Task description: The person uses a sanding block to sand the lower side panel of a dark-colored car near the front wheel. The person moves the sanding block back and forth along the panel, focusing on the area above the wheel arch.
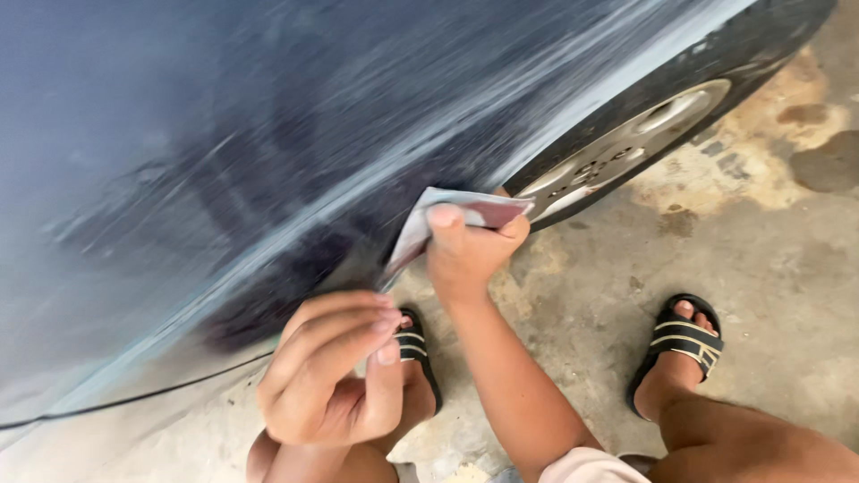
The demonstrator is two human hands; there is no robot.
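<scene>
A dark blue car body panel [233, 134], dulled with pale sanding scratches, fills the upper left. My right hand [465, 255] pinches a folded sheet of sandpaper [447, 215], grey on one side and reddish on the other, against the panel's lower edge near the wheel arch. My left hand [327, 371] hovers lower left with its fingers curled together, holding nothing that I can see, close to the panel's bottom edge.
A car wheel [626, 143] with a silver rim and black tyre sits at upper right. Below lies stained concrete floor [769, 241]. My feet wear black striped sandals, the right sandal [682, 344] and the left sandal [416, 349].
</scene>
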